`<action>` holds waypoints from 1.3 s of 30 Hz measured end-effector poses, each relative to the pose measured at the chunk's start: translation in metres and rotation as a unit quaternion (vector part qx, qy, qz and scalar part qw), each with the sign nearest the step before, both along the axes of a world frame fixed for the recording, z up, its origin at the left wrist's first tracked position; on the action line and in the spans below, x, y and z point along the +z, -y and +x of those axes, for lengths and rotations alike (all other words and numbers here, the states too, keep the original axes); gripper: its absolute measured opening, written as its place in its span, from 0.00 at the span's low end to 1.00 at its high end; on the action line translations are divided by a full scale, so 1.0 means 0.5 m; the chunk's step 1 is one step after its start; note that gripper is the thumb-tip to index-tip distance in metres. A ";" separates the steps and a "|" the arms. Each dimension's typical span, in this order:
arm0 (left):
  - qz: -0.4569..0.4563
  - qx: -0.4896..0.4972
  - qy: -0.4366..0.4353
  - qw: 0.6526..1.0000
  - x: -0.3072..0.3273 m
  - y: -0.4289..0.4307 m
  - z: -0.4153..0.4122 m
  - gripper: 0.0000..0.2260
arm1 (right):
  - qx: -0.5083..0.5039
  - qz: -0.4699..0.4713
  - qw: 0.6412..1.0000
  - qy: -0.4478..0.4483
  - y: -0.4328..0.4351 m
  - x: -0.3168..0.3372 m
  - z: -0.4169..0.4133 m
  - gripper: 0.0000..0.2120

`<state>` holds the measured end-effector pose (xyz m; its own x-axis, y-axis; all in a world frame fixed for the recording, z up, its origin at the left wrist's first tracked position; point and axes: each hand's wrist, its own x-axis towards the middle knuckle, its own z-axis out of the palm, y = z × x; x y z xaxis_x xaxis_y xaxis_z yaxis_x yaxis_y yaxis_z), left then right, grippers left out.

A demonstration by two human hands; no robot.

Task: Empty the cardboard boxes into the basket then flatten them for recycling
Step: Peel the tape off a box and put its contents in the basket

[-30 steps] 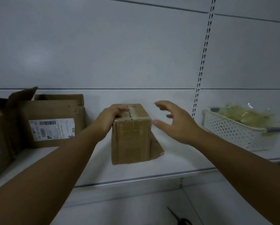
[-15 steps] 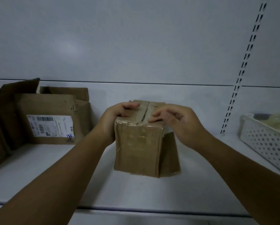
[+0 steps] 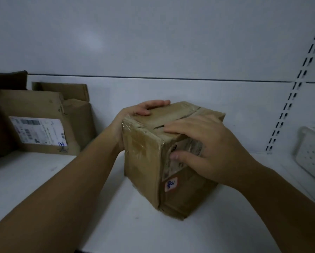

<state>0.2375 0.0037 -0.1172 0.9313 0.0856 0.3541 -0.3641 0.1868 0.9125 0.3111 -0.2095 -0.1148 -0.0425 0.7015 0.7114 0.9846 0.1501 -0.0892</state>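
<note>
Two grips on one taped box (image 3: 142, 161), upright on your shelf (image 3: 134, 225).
Your left hand (image 3: 134, 111) curls over its top edge, right hand (image 3: 213, 143) clasps the near corner; opened boxes (image 3: 30, 105) stand left, basket (image 3: 311, 157) right, both apart.

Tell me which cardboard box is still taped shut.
The small box held by the left hand and right hand; the labelled box at left has open flaps.

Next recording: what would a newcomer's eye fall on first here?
The taped box in the middle of the shelf, gripped by both hands: the left hand wraps its top left edge, and the right hand lies over the top with its thumb on the labelled side. Next come the opened box with a shipping label at the left and the white basket at the right edge.
</note>
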 end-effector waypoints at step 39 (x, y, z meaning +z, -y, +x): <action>0.590 0.400 -0.126 0.689 0.023 0.215 -0.081 0.19 | -0.287 0.010 0.958 -0.017 0.020 0.007 0.000 0.16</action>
